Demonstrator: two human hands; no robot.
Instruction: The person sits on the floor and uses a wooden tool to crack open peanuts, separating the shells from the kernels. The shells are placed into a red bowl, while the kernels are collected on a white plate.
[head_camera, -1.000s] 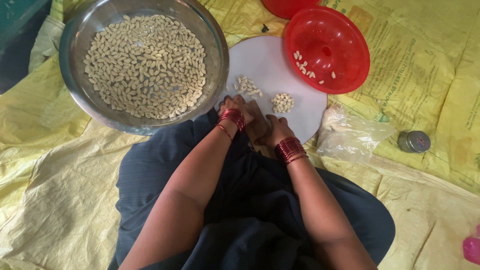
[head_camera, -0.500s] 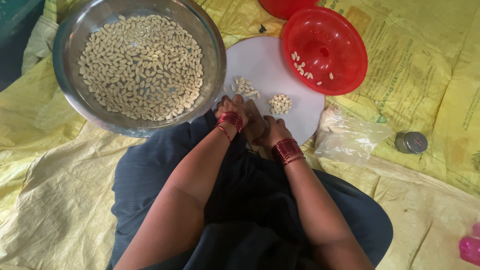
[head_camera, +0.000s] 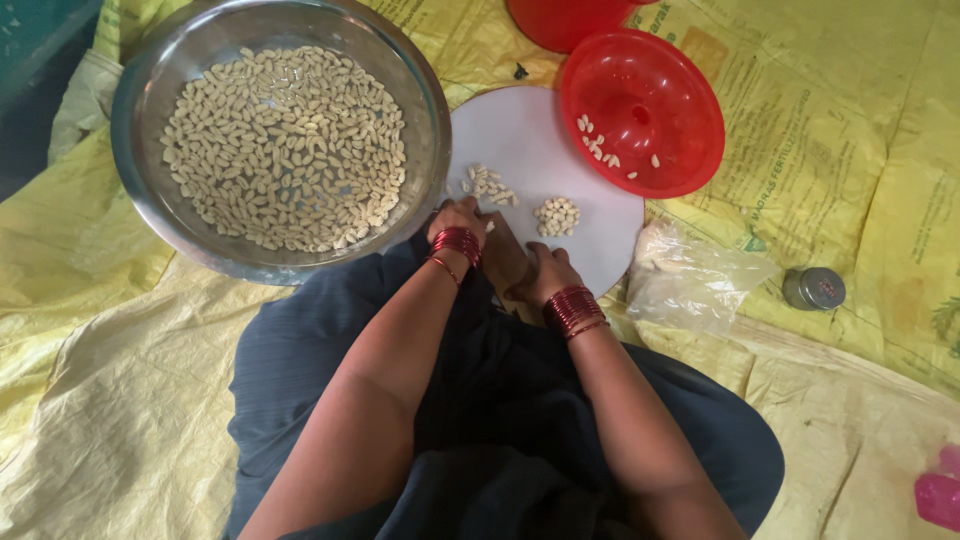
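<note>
Where white board meets lap, left hand, right hand touching; bowl beside

1 camera is recording here, worn on the person's head and looking almost straight down over the lap. It is sitting close enough that both forearms are filling the lower middle of the frame, running up from the bottom edge toward the left hand and right hand near the centre. The steel bowl is being cropped slightly at the top edge, and the yellow sheet is reaching every border. No 2nd view is sharing the scene, so depth is being judged from this single overhead angle.
</note>
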